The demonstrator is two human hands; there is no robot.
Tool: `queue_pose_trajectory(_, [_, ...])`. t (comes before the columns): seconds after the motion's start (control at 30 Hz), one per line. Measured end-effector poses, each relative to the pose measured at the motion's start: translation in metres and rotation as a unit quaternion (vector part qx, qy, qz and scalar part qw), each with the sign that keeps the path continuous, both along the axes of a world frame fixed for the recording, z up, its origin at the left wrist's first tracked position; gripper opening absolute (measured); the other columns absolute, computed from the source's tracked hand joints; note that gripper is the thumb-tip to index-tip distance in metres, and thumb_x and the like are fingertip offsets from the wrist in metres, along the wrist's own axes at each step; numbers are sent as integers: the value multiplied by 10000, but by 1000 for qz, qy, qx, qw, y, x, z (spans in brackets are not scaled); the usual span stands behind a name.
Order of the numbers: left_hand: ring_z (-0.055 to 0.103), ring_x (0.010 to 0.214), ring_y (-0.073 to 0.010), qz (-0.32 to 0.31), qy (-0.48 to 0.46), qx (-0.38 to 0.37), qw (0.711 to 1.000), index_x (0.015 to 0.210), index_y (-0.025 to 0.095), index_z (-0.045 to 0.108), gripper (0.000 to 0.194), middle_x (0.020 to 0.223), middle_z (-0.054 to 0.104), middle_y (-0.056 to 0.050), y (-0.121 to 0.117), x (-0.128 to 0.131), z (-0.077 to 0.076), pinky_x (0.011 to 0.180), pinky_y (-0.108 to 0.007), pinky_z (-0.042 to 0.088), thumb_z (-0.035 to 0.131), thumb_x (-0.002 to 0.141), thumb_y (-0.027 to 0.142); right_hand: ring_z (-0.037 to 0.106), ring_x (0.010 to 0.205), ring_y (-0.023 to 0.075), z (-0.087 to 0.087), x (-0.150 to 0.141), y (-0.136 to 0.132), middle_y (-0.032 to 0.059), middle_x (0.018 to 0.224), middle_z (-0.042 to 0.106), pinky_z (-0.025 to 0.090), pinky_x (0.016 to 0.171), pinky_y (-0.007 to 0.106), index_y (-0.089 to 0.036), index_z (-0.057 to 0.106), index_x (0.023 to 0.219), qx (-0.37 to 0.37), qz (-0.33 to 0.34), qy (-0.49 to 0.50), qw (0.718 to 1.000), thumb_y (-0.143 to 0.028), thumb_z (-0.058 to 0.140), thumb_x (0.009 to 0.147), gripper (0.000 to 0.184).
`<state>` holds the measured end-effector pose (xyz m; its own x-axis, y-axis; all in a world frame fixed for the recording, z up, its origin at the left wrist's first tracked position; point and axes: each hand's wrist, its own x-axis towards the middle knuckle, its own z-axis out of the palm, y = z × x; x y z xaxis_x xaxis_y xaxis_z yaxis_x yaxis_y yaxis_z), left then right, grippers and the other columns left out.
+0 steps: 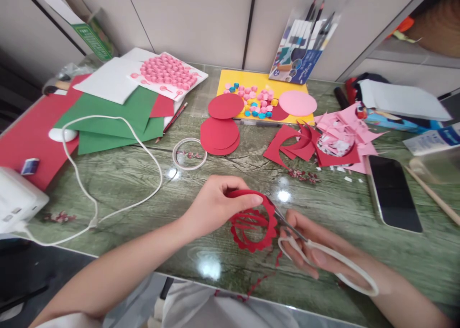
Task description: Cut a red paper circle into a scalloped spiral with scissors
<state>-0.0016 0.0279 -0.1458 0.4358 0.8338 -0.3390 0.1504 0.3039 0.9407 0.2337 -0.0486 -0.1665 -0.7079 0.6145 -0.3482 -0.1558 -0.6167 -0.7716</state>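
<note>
Between the thumb and fingers of my left hand (223, 201) is a piece of red paper (254, 247) curled into a loop, its edge cut in small scallops. My right hand (305, 244) grips white-handled scissors (327, 253), with the blades at the paper's upper right edge near my left thumb. A thin wavy strip of red paper (264, 277) trails below the loop toward the table's front edge. Ahead of my hands lie several red paper circles (220, 134) and a roll of clear tape (189, 154).
A yellow sheet (224, 81) at the back carries small colored paper pieces and a pink circle (297, 102). Red scraps (278, 148) lie near a phone (394, 193) on the right. At left are green paper (108, 117), a white cable (158, 174) and a charger (19, 201).
</note>
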Motion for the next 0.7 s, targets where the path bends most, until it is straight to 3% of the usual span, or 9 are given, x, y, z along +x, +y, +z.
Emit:
queue_pose_trajectory(0.2, [368, 503, -69, -21, 9, -5, 1000, 590, 148, 576, 301, 521, 458, 61, 3, -2, 2, 483, -203, 279, 754, 728, 348, 317, 527, 96, -15, 2, -1, -53, 719, 454, 264, 472, 220, -244, 464, 972, 20, -9, 28, 999, -547, 655, 872, 371])
queue_pose_trajectory(0.43, [396, 528, -76, -47, 14, 48, 998, 705, 167, 521, 314, 573, 460, 62, -1, -6, 5, 510, -203, 309, 535, 918, 397, 287, 549, 100, -3, 1, 3, -54, 723, 422, 235, 505, 238, -240, 446, 963, 36, -4, -22, 999, -580, 628, 876, 396])
queue_pose_trajectory(0.53, [375, 531, -74, -34, -1, 44, 998, 705, 177, 463, 285, 574, 425, 72, -2, -7, 4, 515, -204, 299, 494, 939, 337, 272, 555, 100, 2, 1, 4, -55, 728, 426, 213, 511, 242, -238, 451, 960, 20, -6, -41, 999, -583, 643, 866, 406])
queue_pose_trajectory(0.7, [368, 543, -73, -71, 34, 75, 994, 662, 168, 444, 300, 586, 425, 68, 3, -9, 6, 524, -215, 288, 515, 922, 301, 263, 598, 106, 7, -1, 4, -53, 764, 420, 185, 530, 249, -232, 458, 943, -25, 1, -72, 997, -602, 704, 809, 464])
